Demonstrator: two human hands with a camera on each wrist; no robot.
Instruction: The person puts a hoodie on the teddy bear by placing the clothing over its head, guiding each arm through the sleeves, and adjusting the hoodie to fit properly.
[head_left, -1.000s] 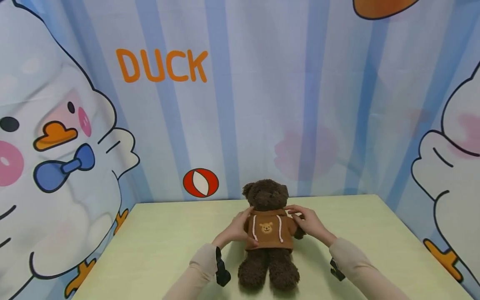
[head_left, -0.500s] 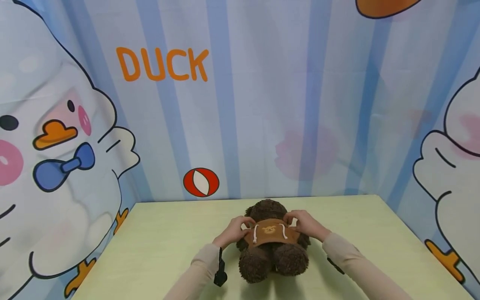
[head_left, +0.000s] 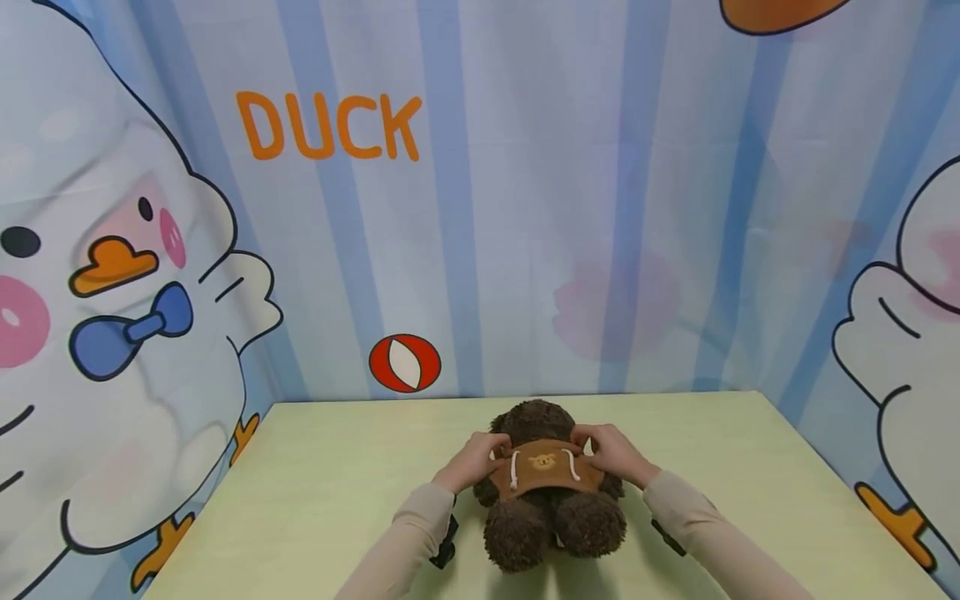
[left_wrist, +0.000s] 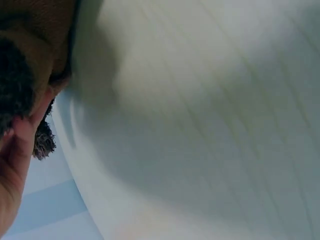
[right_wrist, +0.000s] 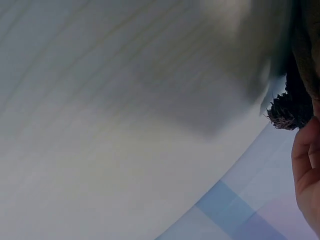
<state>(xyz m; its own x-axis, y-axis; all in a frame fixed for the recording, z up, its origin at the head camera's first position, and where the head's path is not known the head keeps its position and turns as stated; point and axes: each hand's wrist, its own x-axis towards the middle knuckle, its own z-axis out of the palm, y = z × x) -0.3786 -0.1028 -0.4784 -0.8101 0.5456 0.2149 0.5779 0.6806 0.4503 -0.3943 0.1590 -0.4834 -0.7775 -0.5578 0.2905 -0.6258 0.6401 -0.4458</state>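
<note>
A dark brown teddy bear (head_left: 536, 421) is at the middle of the table, its legs pointing towards me and its face not visible. It wears a brown hoodie (head_left: 536, 479) with two white drawstrings and a small bear's face on the front. My left hand (head_left: 474, 460) pinches the hoodie near the left shoulder. On the other side, my right hand (head_left: 615, 454) pinches it near the right shoulder. The left wrist view catches my left fingers (left_wrist: 22, 145) against the cloth and dark fur. In the right wrist view, a tuft of fur (right_wrist: 290, 107) shows beside my curled right fingers.
The pale yellow-green table (head_left: 337, 483) extends to both sides of the bear. Behind it hangs a blue-striped curtain (head_left: 525, 208) printed with ducks, a red ball and the word DUCK. Black wrist cameras (head_left: 446, 546) sit under my sleeves.
The bear has tipped back from its more upright pose, its head lower and its feet towards me. My fingers have gone from lying along its sides to pinching the hoodie; the last half second shows little movement.
</note>
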